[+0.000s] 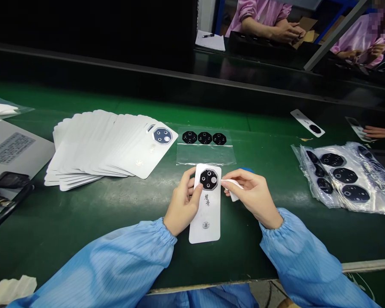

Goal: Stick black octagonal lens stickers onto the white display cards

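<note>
Step, as it reads: fitting or wiping down the camera plate on one cover. White back panel [207, 214] lies flat on the table [115, 239] between the two hands, long axis pointing away from the person. Black octagonal plate [208, 179] sits at its far end. Left hand [181, 205] grips the panel's left edge, thumb on the face just below the plate. Right hand [255, 194] is closed around a small white piece [232, 190] whose tip touches the panel's right edge beside the plate; can't tell if it's a wipe, a peeled liner or a tool. Any next move likely needs the panel kept pinned flat and the plate's lens holes left unsmudged. Around them: fanned stack of white panels [99, 147] ahead-left of the left hand, top one already carrying a plate. Crinkled bags of black plates [343, 177] lie well right of the right hand. Clear sheet [206, 156] with three spare octagons [204, 137] lies just beyond both hands. A lone panel [307, 122] is far right, with a co-worker's hand [378, 131] near it. Nothing blocks the hands; the clear sheet is the closest clutter.
</note>
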Tool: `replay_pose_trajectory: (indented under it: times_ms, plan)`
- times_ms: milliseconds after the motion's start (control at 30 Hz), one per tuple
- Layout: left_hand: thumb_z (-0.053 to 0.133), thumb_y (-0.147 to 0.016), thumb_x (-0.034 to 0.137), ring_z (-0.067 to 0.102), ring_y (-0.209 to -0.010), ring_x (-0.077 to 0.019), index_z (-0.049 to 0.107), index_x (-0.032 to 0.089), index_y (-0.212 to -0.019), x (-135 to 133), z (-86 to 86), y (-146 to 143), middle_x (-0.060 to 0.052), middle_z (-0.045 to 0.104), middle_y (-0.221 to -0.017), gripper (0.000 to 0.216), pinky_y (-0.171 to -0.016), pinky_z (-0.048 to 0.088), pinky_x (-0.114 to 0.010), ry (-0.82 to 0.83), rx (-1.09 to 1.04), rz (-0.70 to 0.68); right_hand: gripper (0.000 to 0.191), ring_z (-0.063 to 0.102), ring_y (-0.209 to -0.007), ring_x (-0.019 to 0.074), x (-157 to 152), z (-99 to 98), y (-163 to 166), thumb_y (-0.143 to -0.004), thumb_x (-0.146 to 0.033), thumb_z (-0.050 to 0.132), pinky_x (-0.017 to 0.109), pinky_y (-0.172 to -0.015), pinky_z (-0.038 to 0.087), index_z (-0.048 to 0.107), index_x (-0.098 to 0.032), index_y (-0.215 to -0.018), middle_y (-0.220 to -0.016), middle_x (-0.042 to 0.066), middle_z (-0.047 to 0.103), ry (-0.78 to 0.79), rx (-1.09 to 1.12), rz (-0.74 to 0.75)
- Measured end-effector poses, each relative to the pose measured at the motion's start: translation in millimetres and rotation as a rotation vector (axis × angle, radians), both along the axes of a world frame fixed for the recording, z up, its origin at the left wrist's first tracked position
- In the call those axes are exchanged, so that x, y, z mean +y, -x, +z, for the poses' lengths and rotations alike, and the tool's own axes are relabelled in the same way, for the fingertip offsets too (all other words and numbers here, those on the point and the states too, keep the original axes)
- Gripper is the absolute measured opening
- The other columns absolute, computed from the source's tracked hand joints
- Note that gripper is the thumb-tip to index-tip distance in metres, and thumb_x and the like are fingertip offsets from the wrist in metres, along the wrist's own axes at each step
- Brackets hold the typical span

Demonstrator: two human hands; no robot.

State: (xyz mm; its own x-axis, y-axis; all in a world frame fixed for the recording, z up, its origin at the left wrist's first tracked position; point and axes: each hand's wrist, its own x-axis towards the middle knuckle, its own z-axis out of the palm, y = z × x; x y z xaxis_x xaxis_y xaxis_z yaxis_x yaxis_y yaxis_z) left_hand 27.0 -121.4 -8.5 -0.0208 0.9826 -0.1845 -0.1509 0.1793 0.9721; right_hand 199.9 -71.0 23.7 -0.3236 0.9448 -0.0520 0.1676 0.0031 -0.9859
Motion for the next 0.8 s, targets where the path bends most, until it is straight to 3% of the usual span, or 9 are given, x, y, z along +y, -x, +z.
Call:
replay_pose_trajectory:
  times_ms: [167, 433, 800]
  plan:
    - [0.051, -0.092, 0.030, 0.068, -0.081, -0.0178, 0.037, 0.025, -0.135, -3, -0.1, -1, -0.008, 0.070, -0.105, 0.045, -0.064, 0.053, -0.024, 0.002, 0.030, 0.006, 0.008, 0.061, -0.084, 0.0182, -7, -10.6, 7, -0.085, -0.024, 0.066, 0.029, -0.071, 0.052, 0.069, -0.022, -0.092, -0.090, 0.004, 0.064, -0.168, -0.118, -0.007]
    - [0.048, -0.093, 0.030, 0.063, -0.066, -0.0128, 0.033, 0.027, -0.137, -13, 3.6, -6, -0.005, 0.070, -0.100, 0.046, -0.057, 0.049, -0.022, -0.007, 0.088, -0.040, 0.013, 0.059, -0.082, 0.0148, -18, -8.2, 15, -0.088, -0.014, 0.060, 0.028, -0.071, 0.046, 0.064, -0.020, -0.098, -0.090, 0.002, 0.063, -0.464, -0.290, 0.035]
    - [0.045, -0.095, 0.026, 0.061, -0.062, -0.0106, 0.032, 0.027, -0.139, -17, 0.4, -8, -0.002, 0.070, -0.091, 0.046, -0.047, 0.041, -0.017, -0.059, 0.174, -0.097, 0.013, 0.055, -0.079, 0.0149, -19, -6.3, 18, -0.089, -0.008, 0.053, 0.027, -0.069, 0.043, 0.058, -0.019, -0.092, -0.088, 0.003, 0.056, -0.547, -0.362, 0.136]
